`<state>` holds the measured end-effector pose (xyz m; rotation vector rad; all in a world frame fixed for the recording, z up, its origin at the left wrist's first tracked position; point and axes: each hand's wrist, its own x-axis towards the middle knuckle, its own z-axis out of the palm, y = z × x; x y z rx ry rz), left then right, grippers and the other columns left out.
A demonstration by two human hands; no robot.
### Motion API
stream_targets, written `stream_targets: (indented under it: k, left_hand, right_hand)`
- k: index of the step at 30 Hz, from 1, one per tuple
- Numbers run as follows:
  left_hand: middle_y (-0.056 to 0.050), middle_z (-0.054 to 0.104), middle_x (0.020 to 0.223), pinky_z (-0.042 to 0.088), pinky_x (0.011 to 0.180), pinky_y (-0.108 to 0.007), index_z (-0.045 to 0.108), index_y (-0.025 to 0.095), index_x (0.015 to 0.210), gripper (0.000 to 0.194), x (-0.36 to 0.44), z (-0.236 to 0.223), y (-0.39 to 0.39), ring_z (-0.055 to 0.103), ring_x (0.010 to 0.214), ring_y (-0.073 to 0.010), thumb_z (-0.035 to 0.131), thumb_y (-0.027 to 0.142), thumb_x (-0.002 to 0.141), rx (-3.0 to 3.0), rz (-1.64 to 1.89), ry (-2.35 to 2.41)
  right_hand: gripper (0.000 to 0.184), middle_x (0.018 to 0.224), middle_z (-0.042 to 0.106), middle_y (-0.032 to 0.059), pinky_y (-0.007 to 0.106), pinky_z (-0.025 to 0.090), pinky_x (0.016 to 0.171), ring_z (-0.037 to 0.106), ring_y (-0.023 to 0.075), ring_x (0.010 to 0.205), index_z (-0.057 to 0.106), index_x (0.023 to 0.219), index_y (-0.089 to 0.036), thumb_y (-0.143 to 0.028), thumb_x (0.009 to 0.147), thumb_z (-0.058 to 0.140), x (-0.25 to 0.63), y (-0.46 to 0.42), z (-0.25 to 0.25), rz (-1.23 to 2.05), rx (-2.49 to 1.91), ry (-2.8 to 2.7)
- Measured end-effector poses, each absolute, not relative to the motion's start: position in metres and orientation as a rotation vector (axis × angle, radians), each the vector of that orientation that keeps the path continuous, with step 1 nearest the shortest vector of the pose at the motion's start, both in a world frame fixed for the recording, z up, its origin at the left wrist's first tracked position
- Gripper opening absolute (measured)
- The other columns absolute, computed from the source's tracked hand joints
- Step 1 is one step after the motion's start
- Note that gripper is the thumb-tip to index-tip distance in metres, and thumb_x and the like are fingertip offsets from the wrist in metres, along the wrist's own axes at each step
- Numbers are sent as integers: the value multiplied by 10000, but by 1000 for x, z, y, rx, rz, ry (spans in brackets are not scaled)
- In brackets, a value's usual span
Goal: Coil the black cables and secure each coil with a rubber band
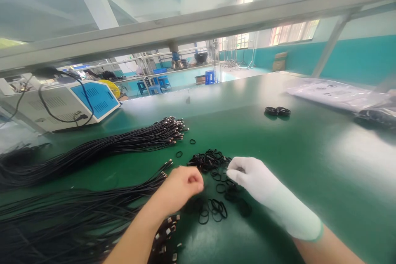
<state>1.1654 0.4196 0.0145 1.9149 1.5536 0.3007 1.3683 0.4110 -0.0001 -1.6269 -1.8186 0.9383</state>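
Observation:
My bare left hand (185,185) is curled closed just left of the loose black bands; whatever its fingers may hold is hidden. Wearing a white glove, my right hand (247,173) has thumb and fingertips drawn together at the right edge of a pile of black rubber bands (208,160). I cannot make out what is between them. Several more bands (218,209) lie loose on the green table between and below the hands. Black cables with metal plugs (165,175) run beneath and beside my left forearm.
A long bundle of black cables (123,142) stretches across the left. Two coiled black rings (277,111) lie farther back. A white and blue machine (71,103) stands back left, and clear plastic bags (343,95) lie at right. A metal beam (198,24) crosses above the table.

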Motion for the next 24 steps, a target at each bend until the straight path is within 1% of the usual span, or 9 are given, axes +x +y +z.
stream_targets:
  k: [2,3,6,9,11,14,17,20,24]
  left_hand:
    - [29,608,601,351,522,-225,615,221,620,96,1165,18,421,560,590,-144,557,241,695,2071,31,1608]
    - [23,623,619,347,532,-234,625,230,622,103,1168,19,423,567,608,-155,556,237,699,2124,-32,1662]
    - [2,652,779,354,596,-266,636,256,743,133,1185,15,431,585,733,-188,509,219,752,2235,22,1784]
    - [12,631,942,369,656,-274,619,292,895,192,1203,5,439,589,828,-186,514,196,766,2352,60,1746]
    - [11,619,951,372,659,-270,623,285,891,190,1206,2,441,593,829,-179,513,186,772,2404,42,1709]
    - [11,617,870,359,609,-262,638,266,761,159,1197,8,441,591,784,-173,503,183,773,2435,-20,1671]
    - [22,619,794,336,561,-257,638,267,672,150,1187,19,441,581,733,-170,531,184,737,2435,-75,1643]
    - [16,617,843,342,571,-261,629,270,741,153,1194,20,442,572,755,-174,498,194,760,2449,-32,1664]
    - [32,611,910,375,616,-252,611,286,833,173,1215,5,439,577,788,-158,484,184,777,2498,19,1606]
  right_hand:
    - [135,611,568,-28,209,321,506,469,106,549,568,669,-187,-214,747,462,1372,410,0,975,-1623,-1914]
    - [128,625,574,-27,211,320,508,474,107,553,573,667,-189,-197,733,464,1372,408,0,989,-1598,-1982]
    - [125,711,585,-14,218,329,552,490,113,616,588,645,-188,-163,705,482,1368,403,-2,971,-1495,-2175]
    - [153,752,584,-3,227,337,591,496,125,666,603,645,-190,-162,726,477,1365,404,-4,913,-1522,-2189]
    - [182,742,588,4,235,337,592,503,134,667,608,682,-192,-182,765,446,1368,408,-5,877,-1607,-2105]
    - [220,734,591,20,249,331,585,509,152,672,603,712,-189,-217,804,405,1373,414,-5,813,-1719,-1982]
    - [222,731,591,20,253,317,570,504,156,664,596,708,-195,-221,803,397,1376,418,-5,781,-1782,-1916]
    - [215,740,591,16,251,310,572,502,155,672,591,717,-202,-221,803,396,1375,419,-4,745,-1817,-1879]
    - [211,777,596,18,244,312,587,509,154,706,594,750,-205,-220,808,391,1376,421,-3,688,-1853,-1854]
